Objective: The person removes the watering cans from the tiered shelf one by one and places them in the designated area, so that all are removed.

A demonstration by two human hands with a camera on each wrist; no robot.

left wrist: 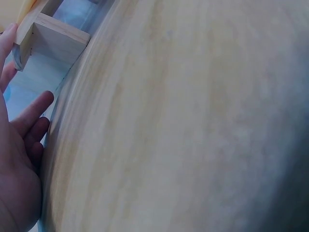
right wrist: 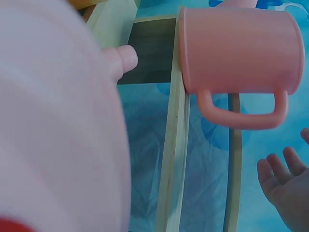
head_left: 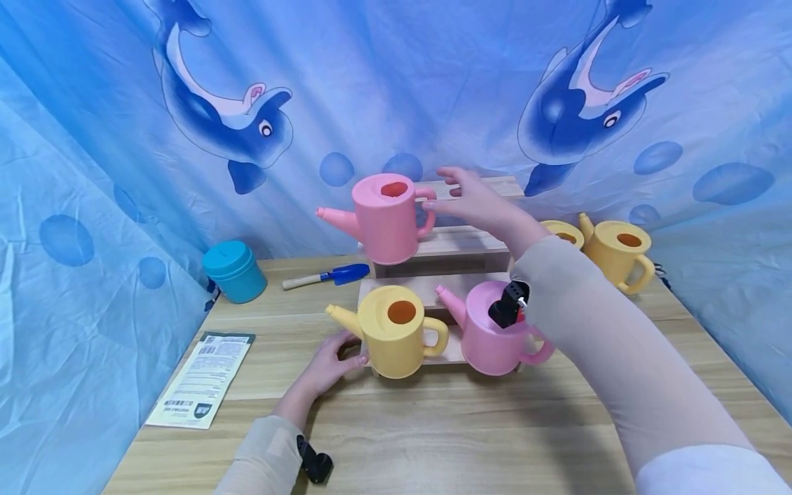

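A wooden tiered stand (head_left: pixel 433 283) bears three watering cans. The salmon-pink watering can (head_left: pixel 386 223) sits on a middle tier, its spout to the left. My right hand (head_left: pixel 476 199) is beside its handle, fingers spread and holding nothing; the right wrist view shows the hand (right wrist: pixel 289 188) apart from that handle. On the lowest tier stand a yellow watering can (head_left: pixel 392 344) and a brighter pink watering can (head_left: pixel 489 347). At the stand's front left corner my left hand (head_left: pixel 328 364) rests, fingers loosely extended, thumb touching the wood (left wrist: pixel 24 43) near the yellow can.
On the left lie a blue trowel (head_left: pixel 349 273) with a wooden handle and a printed seed packet (head_left: pixel 204 381). A teal lidded canister (head_left: pixel 235 271) stands behind them. At the right back are yellow watering cans (head_left: pixel 612 251), partly behind my right arm. A dolphin curtain (head_left: pixel 408 82) surrounds the table.
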